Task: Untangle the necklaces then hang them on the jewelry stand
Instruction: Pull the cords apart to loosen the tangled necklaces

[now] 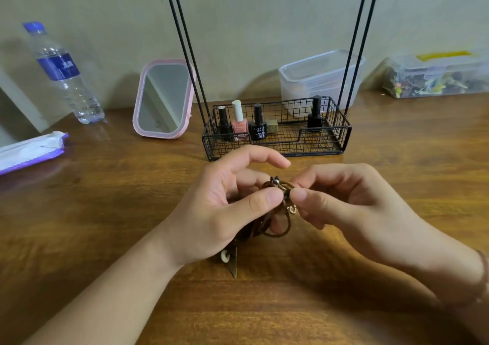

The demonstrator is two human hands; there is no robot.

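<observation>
A: Where are the necklaces?

B: A tangle of brown cord necklaces point(275, 212) sits between both hands, above a wooden desk point(105, 212). The left hand point(225, 212) pinches the knot with thumb and a finger, its index finger raised free. The right hand point(352, 207) pinches the same knot from the other side, so each grip is narrow and holding cord.

A: Can you count the strands?

B: No. The palms hide most of the bundle. A small metal clasp shows at the top, a pale hook beside the right thumb, and a pendant point(230, 261) hangs below the left wrist, partly hidden.

A: And the stand?

B: The black wire jewelry stand point(277, 143) is just behind the hands. Its hooks are cut off by the top edge. Its basket holds nail polish bottles point(258, 126).

A: Anything else?

B: A pink mirror point(164, 98), a water bottle point(63, 72), a white and purple packet point(29, 151) cut off at left, a clear tub point(317, 74), and a blurred box of oddments point(436, 77).
</observation>
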